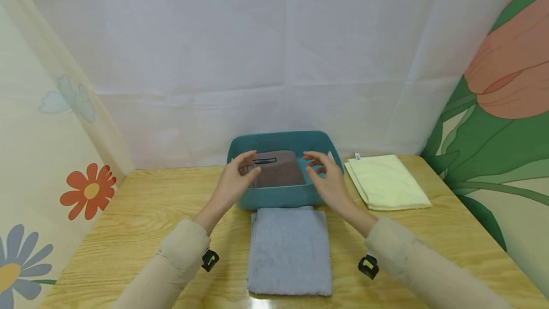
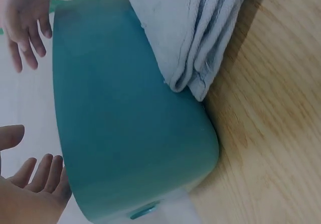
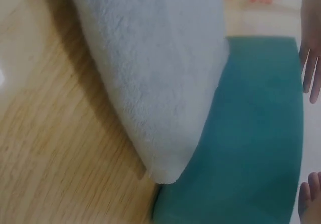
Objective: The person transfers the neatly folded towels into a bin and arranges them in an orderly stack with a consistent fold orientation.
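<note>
Inside a teal plastic bin (image 1: 280,197) lies a folded brown towel (image 1: 280,173) with a dark label strip on top, toward the left side. My left hand (image 1: 235,175) is over the bin's left part, fingers loosely bent, holding nothing. Over the right part hovers my right hand (image 1: 328,180), its fingers relaxed and apart from the towel. In the left wrist view the left hand (image 2: 35,194) shows thumb and fingers spread beside the bin's rim. A folded grey-blue towel (image 1: 289,252) lies in front of the bin, its far edge against the bin wall.
A folded pale yellow towel (image 1: 388,182) with a small white tag lies right of the bin on the wooden table (image 1: 171,204). A white cloth backdrop (image 1: 274,51) hangs close behind the bin. Flower-patterned panels (image 1: 506,156) flank the table.
</note>
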`<state>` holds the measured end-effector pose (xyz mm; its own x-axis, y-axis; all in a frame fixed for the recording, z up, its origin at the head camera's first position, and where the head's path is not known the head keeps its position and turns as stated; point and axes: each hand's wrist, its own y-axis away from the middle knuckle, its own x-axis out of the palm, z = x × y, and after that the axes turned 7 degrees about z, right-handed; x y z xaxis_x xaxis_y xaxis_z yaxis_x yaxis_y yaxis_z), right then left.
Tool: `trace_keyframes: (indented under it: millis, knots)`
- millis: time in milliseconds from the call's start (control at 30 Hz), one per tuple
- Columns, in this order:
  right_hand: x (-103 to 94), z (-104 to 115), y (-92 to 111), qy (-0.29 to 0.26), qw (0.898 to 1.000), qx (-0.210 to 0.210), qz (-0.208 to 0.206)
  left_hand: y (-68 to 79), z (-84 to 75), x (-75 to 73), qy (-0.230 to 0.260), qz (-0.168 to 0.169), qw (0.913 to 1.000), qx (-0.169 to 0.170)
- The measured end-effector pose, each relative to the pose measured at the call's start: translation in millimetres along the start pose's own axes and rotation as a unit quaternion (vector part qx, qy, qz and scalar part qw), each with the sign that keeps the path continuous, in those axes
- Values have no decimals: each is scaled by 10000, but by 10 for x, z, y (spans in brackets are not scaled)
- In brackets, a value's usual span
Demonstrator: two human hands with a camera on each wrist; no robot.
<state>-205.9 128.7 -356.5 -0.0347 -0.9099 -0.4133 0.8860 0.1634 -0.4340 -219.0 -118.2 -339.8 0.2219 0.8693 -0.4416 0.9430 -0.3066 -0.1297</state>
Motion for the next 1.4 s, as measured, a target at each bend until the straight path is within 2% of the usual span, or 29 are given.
trace_keyframes:
  millis: [200,367,700,967,1200,1400]
  knots:
    - [-48,117,62,-60,9999,3,89,154,-77,20,93,-25,9990,434]
    - [-73,218,119,-261,9995,77,184,252,-117,12,136,-21,9983,567]
    - [-105,340,362,-728,9968,125,308,562,-132,-11,66,306,9992,262]
    - [-138,372,593,-1021,9934,223,474,752,42,55,104,393,9991,-133]
    - [-167,378,767,-1094,9916,368,579,908,211,116,-86,460,9979,-458]
    - [-180,318,909,-1159,9894,644,593,1041,298,125,-242,666,9961,-527]
